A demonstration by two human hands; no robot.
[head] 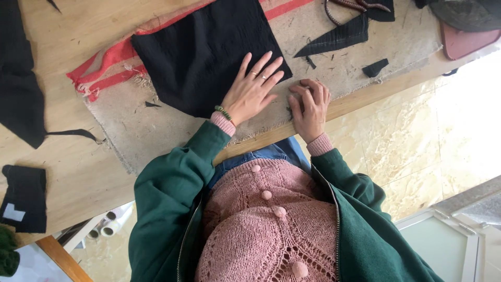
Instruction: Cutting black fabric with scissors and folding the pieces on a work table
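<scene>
Looking down from the head view, two hands work at the near edge of the wooden worktop (62, 172). One square piece of black crinkled fabric (203, 52) lies on a grey felt mat (156, 125), with a red-striped cloth (112, 60) under its far side. The left hand (250, 91) lies flat on the black fabric's near corner, fingers spread and palm down. The right hand (311, 107) rests just beside it on the mat at the worktop's edge, fingers curled down, pressing the mat; whether it pinches anything, I cannot tell. Several small black scraps (376, 68) lie scattered along the mat.
</scene>
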